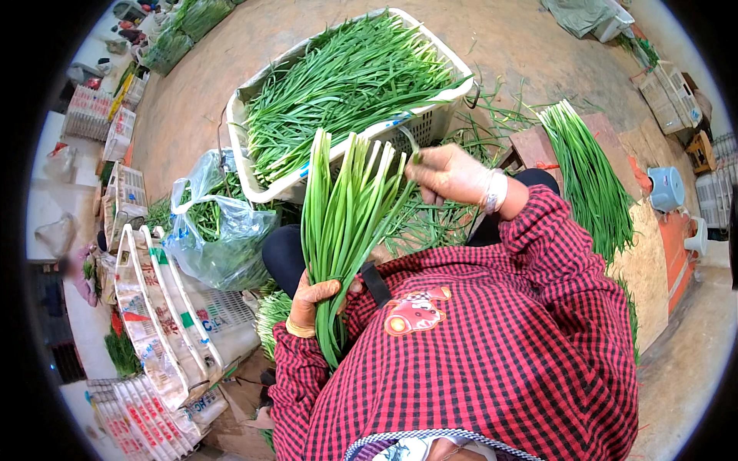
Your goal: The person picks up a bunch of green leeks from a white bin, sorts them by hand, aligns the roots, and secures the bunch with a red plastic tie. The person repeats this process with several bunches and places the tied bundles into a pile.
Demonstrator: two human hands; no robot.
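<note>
My left hand (316, 299), in a thin pale glove, grips a bunch of garlic chives (346, 213) around its leafy lower part. The pale stem ends point up and away from me, slightly fanned. At the right side of the bunch, my right hand (447, 176), gloved too, pinches a thin chive strand (410, 141) between thumb and fingers. Just beyond both hands stands a white plastic crate (235, 124) heaped with loose chives (351, 86). To the right, a larger bundle of chives (594, 178) lies across a small wooden stool or board (527, 147).
A clear plastic bag (230, 253) of greens stands left, beside stacked white crates (167, 311). Chive scraps (450, 222) litter the floor under my right hand. A light blue plastic stool (666, 187) is far right. Bagged greens (167, 52) lie at the upper left.
</note>
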